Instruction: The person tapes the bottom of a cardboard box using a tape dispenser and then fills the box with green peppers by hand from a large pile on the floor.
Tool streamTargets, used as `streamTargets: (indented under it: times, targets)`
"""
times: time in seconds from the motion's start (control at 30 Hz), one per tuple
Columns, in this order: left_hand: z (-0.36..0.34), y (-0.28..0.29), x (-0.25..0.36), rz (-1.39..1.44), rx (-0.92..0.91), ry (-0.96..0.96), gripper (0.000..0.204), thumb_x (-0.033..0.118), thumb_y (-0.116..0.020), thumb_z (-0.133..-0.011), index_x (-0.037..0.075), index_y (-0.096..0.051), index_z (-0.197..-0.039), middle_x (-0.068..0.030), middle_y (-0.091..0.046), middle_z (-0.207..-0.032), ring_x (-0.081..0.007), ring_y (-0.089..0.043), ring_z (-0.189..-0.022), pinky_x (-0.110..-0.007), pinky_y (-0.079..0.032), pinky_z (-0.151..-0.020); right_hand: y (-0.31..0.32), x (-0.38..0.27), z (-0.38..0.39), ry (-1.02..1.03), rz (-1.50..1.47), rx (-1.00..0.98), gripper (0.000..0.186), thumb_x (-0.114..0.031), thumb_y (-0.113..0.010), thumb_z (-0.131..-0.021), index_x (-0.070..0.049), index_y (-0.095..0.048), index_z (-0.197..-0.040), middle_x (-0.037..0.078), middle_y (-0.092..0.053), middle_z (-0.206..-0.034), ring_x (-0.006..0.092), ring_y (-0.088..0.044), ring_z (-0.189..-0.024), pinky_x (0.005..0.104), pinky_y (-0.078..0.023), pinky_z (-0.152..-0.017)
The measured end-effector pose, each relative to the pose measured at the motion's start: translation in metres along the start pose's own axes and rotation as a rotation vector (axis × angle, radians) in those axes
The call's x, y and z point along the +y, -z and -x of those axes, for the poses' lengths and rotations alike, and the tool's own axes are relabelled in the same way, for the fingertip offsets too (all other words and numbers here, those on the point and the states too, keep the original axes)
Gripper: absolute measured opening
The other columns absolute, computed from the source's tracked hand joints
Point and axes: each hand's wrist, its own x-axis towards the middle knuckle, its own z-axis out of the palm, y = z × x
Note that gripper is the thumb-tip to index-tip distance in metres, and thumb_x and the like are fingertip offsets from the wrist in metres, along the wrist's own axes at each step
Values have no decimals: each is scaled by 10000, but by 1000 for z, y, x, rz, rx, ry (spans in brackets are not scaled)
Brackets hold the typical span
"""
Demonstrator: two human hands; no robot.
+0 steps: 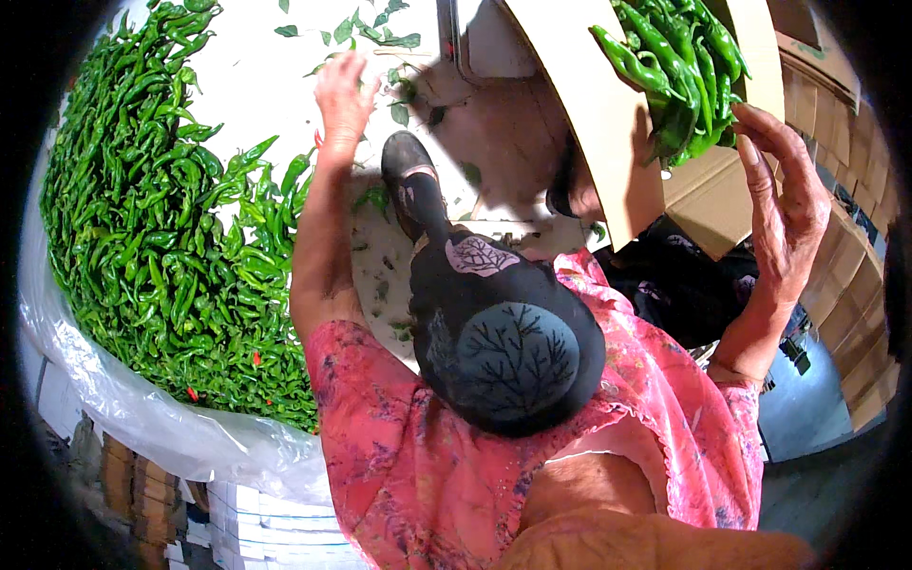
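Note:
My left hand (344, 95) is stretched out over a white surface (256, 81), among loose green leaves (399, 40). Its thumb stands apart from the fingers; the fingertips are partly hidden, and no held thing shows. To the right, green chili peppers (679, 71) lie heaped in an open cardboard box (608, 123). My right hand (784, 199) is at the near right side of this heap, thumb and forefinger apart, with the fingertips at the edge of the peppers. Nothing is visible between them.
A large pile of green peppers (161, 247) covers the left side, with a few red ones in it. Clear plastic sheeting (190, 442) edges the pile. My dark shoe (408, 157) and bent knee (518, 361) are in the middle. Stacked cardboard (845, 294) stands at right.

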Motion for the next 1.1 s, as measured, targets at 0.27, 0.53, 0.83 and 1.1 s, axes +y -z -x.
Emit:
streamTargets:
  times: [0.27, 0.53, 0.83, 1.1]
  targets:
    - [-96, -7, -45, -170, 17, 472, 618, 461, -694, -849, 185, -563, -1386, -156, -513, -1410, -317, -442, -1323, -423, -360, -1106, -2, -2, -3, -16, 29, -67, 260, -46, -697, -895, -17, -695, -1153, 85, -719, -1025, 157, -657, -924, 292, -503, -879]
    - [-12, -41, 13, -225, -89, -88, 547, 340, -769, -786, 333, -615, -1310, -81, -456, -1455, -344, -396, -1350, -566, -323, -1042, 5, -5, 6, -4, 10, -79, 252, -43, -687, -900, -13, -692, -1150, 89, -721, -1053, 167, -669, -983, 310, -507, -903]
    - [103, -21, 46, -250, -114, 155, 482, 170, -681, -866, 276, -602, -1329, -72, -440, -1473, -350, -393, -1344, -527, -365, -1021, 5, 9, 20, -48, -65, -118, 250, -121, -668, -951, -23, -681, -1180, 60, -715, -1074, 130, -650, -978, 287, -497, -909]
    - [188, 5, 75, -183, -47, 238, 484, -11, -582, -825, 112, -598, -1293, -141, -509, -1387, -377, -475, -1284, -495, -446, -981, -8, 8, 28, 20, -62, -149, 243, -92, -670, -948, -43, -686, -1185, 48, -721, -1065, 109, -647, -976, 277, -497, -898]
